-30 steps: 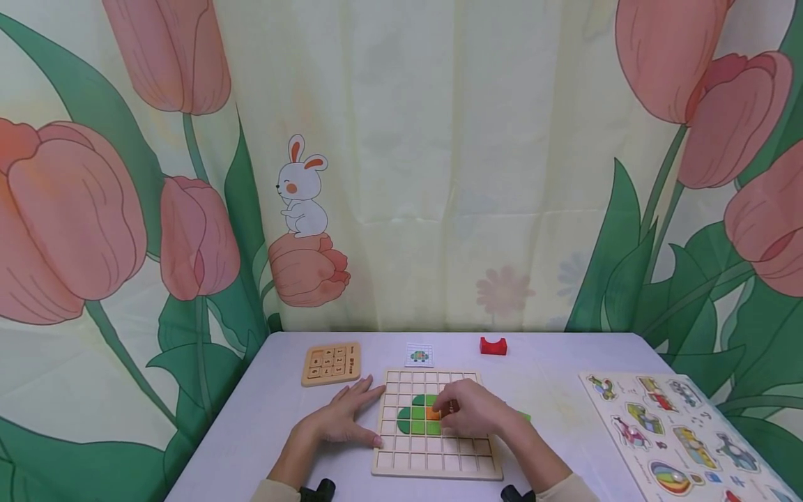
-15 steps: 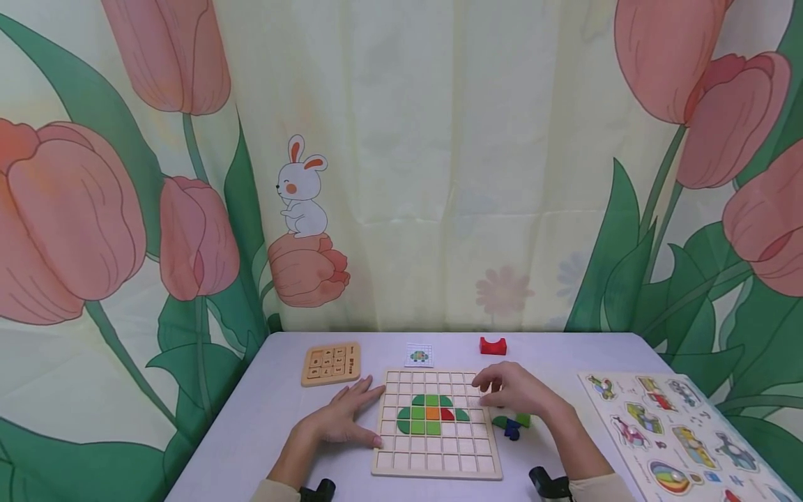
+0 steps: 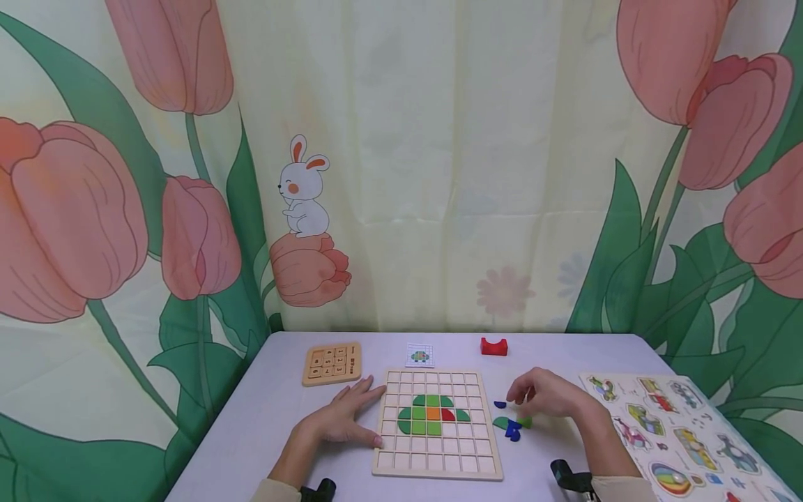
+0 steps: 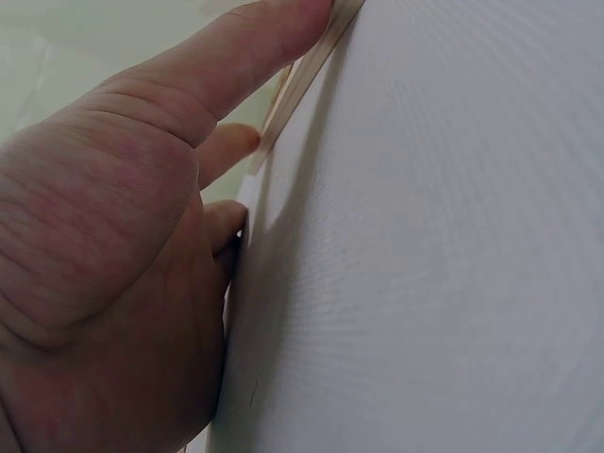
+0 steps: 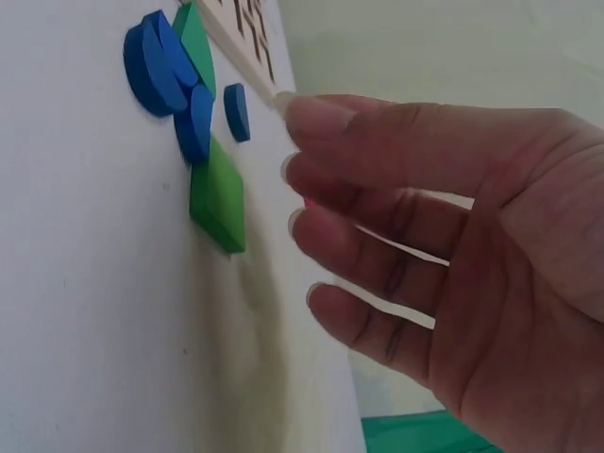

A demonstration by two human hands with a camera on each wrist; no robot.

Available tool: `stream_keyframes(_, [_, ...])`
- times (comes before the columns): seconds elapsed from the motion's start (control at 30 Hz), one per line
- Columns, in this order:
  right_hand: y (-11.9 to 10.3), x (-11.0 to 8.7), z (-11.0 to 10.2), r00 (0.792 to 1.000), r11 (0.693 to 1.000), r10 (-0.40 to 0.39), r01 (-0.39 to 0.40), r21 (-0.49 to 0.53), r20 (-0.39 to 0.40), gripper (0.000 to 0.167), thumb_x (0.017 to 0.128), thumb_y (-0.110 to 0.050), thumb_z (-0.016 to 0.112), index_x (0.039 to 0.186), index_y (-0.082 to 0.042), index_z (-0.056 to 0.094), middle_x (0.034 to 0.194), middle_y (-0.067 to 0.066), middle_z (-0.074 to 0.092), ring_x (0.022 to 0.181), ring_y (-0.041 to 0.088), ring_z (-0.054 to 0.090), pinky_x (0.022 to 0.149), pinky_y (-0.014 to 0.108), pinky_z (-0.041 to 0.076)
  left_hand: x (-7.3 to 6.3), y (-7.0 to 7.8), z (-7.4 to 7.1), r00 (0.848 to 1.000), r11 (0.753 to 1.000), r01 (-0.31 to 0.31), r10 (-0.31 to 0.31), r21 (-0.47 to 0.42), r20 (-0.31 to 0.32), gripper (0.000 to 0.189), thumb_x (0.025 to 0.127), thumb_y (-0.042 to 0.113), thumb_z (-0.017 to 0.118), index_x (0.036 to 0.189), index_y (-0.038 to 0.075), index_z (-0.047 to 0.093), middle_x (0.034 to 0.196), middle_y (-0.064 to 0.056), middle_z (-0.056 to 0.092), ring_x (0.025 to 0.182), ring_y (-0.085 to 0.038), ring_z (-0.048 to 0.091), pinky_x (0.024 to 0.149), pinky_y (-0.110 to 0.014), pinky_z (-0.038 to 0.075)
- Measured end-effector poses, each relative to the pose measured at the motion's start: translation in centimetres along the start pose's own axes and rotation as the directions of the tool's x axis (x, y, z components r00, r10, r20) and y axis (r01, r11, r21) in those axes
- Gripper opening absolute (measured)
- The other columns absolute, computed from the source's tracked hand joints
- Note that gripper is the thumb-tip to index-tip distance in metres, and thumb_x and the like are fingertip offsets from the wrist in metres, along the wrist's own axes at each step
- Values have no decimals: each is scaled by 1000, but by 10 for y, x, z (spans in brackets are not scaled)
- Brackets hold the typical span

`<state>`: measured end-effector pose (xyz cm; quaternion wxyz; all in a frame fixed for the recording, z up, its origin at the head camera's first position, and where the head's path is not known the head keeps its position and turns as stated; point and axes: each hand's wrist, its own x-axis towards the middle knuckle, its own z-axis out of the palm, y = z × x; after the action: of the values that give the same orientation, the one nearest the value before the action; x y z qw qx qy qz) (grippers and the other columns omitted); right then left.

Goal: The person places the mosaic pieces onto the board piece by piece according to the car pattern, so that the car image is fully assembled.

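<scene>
From my distant station I am watching the left hand (image 3: pixel 343 418) lying spread at the left side of the gridded board (image 3: pixel 436 464), its fingers reaching forward, its thumb splaying toward the near corner; fingertips and thumb are touching the edge, gripping nothing. The right hand (image 3: pixel 546 392) is hovering right of the board, wrist to the near right, fingers bending loosely and pointing left and down. I am seeing nothing held between them. Just left of its fingertips a lone blue piece (image 3: pixel 500 404) is lying on the table (image 3: pixel 251 446).

On the grid, green pieces (image 3: pixel 417 420) are surrounding an orange piece (image 3: pixel 433 414), with a red piece (image 3: pixel 447 415) sitting to its right.

My head view is partly losing the light green block (image 5: pixel 219 203) behind the right hand; the right wrist view is showing it whole, touching a bunch of blue pieces (image 5: pixel 156 71) and lying apart from the fingers. The left wrist view is giving me the palm and the thumb underside, which the head view is hiding.
</scene>
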<state>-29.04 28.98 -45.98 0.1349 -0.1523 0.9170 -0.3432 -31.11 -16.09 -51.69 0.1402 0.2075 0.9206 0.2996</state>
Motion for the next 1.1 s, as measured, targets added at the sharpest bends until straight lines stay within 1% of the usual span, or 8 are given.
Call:
stream_keyframes(0.1, [5, -2, 0, 1000, 1000, 11, -11, 9, 21, 22, 77, 1, 86, 96, -7, 80, 84, 3, 69, 80, 21, 57, 68, 30, 48, 0, 0, 0, 1000, 1000, -4, 4, 3, 1, 109, 68, 67, 87, 161, 33, 41, 176, -8, 16, 162, -42, 7, 127, -71, 7])
stream_keyframes(0.23, [10, 0, 3, 998, 998, 66, -66, -6, 24, 21, 76, 1, 88, 90, -10, 79, 80, 3, 67, 78, 20, 56, 68, 30, 47, 0, -1, 1, 1000, 1000, -5, 5, 5, 2, 109, 68, 68, 87, 161, 34, 40, 176, -8, 16, 162, -42, 6, 127, -71, 7])
stream_keyframes(0.4, [11, 2, 8, 990, 990, 138, -138, -22, -17, 22, 75, 2, 89, 87, -11, 75, 81, 4, 66, 79, 20, 57, 71, 31, 49, 0, 0, 0, 1000, 1000, -7, 7, 5, 2, 109, 68, 67, 87, 161, 34, 41, 176, -9, 16, 162, -42, 7, 128, -71, 7])
stream_keyframes(0.53, [10, 3, 10, 985, 986, 163, -165, -37, -59, 24, 75, 6, 87, 86, -10, 73, 82, 4, 64, 80, 20, 56, 73, 32, 50, 0, 0, 0, 1000, 1000, -12, 12, 4, 2, 109, 69, 65, 88, 161, 32, 41, 176, -10, 16, 162, -43, 7, 127, -71, 7])
stream_keyframes(0.73, [11, 3, 11, 980, 983, 174, -179, -48, -95, 24, 77, 5, 86, 87, -10, 72, 84, 3, 63, 83, 20, 56, 76, 32, 50, 0, -1, 0, 1000, 1000, -21, 21, 7, 3, 109, 69, 64, 88, 161, 30, 40, 175, -12, 16, 162, -41, 7, 128, -69, 7])
stream_keyframes(0.97, [10, 5, 13, 985, 987, 155, -159, -40, -80, 25, 78, 5, 85, 90, -9, 67, 84, 4, 61, 84, 19, 55, 75, 31, 49, -1, 0, 0, 1000, 1000, -20, 20, 3, 2, 109, 69, 65, 88, 161, 30, 40, 175, -11, 16, 162, -41, 7, 128, -69, 7])
stream_keyframes(1.1, [8, 6, 13, 985, 989, 146, -148, -13, -94, 26, 79, 5, 85, 90, -9, 65, 83, 6, 61, 84, 19, 56, 73, 30, 50, 0, -1, 0, 1000, 1000, -16, 16, 1, 4, 109, 69, 65, 88, 161, 31, 40, 175, -11, 16, 162, -41, 7, 128, -69, 7])
